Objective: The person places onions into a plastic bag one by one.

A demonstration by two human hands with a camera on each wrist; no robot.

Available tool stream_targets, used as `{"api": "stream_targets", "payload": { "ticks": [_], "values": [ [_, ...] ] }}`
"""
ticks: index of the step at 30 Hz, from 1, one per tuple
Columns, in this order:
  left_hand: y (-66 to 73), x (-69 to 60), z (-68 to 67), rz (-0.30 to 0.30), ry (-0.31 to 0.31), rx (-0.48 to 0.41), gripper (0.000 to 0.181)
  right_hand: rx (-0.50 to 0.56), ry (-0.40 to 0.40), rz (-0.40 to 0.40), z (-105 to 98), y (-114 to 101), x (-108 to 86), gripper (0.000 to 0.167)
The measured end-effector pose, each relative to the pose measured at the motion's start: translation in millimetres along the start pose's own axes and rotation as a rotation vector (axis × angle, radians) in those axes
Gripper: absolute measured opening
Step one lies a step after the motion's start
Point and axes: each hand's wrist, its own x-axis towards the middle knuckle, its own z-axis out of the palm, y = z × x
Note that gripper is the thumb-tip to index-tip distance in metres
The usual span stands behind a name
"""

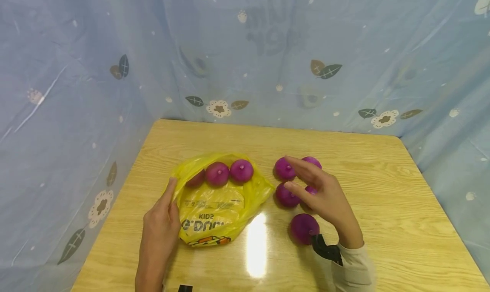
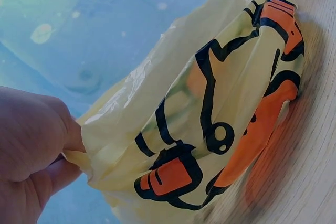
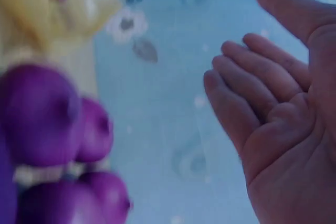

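Observation:
My left hand [image 1: 161, 219] pinches the left rim of a yellow plastic bag [image 1: 214, 196], which lies with its mouth open on the table. Orange and black print [image 2: 173, 177] covers the bag's side in the left wrist view. Inside it, along the far side, sit purple onions [image 1: 217, 174], three of them in sight. Over a group of several more onions [image 1: 288, 195] to the bag's right hovers my right hand [image 1: 323, 194], fingers extended and thumb apart, holding nothing. It partly hides the onions behind it. In the right wrist view its palm [image 3: 286, 140] is bare.
A single onion [image 1: 304, 229] lies nearest me, close to my right wrist strap [image 1: 326, 249]. The wooden table [image 1: 405, 224] meets a blue patterned curtain [image 1: 268, 70] at the back and on both sides. Bright glare shows on the tabletop between bag and onions.

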Motion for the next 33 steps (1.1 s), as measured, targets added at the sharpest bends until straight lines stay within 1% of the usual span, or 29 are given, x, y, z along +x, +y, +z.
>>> {"api": "stream_targets", "payload": {
  "ticks": [2, 5, 9, 12, 14, 17, 18, 21, 23, 27, 31, 33],
  "values": [
    [0.5, 0.7, 0.8, -0.002, -0.001, -0.002, 0.063, 0.021, 0.012, 0.01, -11, 6, -12.4, 0.066],
    [0.7, 0.7, 1.0, -0.007, -0.01, -0.004, 0.062, 0.032, 0.017, -0.016, -23, 13, -31.8, 0.073],
    [0.9, -1.0, -0.8, -0.02, -0.011, 0.012, 0.064, 0.069, -0.002, -0.074, -33, 23, -60.4, 0.082],
    [1.2, -2.5, -2.5, -0.034, -0.014, 0.013, 0.066, 0.097, -0.009, -0.073, -38, 29, -82.3, 0.087],
    [1.3, -3.0, -2.8, -0.042, -0.017, 0.008, 0.066, 0.087, -0.005, -0.041, -40, 32, -96.9, 0.089],
    [0.9, -3.1, -1.9, -0.037, -0.017, -0.001, 0.066, 0.016, 0.009, 0.078, -41, 35, -118.0, 0.091],
    [0.8, -3.0, -1.5, -0.032, -0.014, 0.0, 0.066, -0.011, 0.011, 0.102, -42, 36, -124.5, 0.091],
    [0.4, -2.1, -0.3, -0.015, -0.007, 0.001, 0.066, -0.067, 0.012, 0.159, -43, 39, -141.3, 0.09],
    [0.6, -1.4, -0.1, -0.008, -0.001, 0.007, 0.066, -0.086, 0.013, 0.18, -44, 41, -149.6, 0.09],
    [1.3, -0.5, 0.1, -0.013, 0.002, 0.019, 0.066, -0.101, 0.024, 0.249, -50, 41, -158.8, 0.091],
    [1.9, 0.2, 0.4, -0.019, 0.002, 0.026, 0.066, -0.101, 0.027, 0.263, -55, 42, -161.7, 0.091],
    [1.6, 0.6, 0.8, -0.017, 0.003, 0.022, 0.066, -0.086, 0.023, 0.247, -54, 44, -161.9, 0.09]
  ]
}}
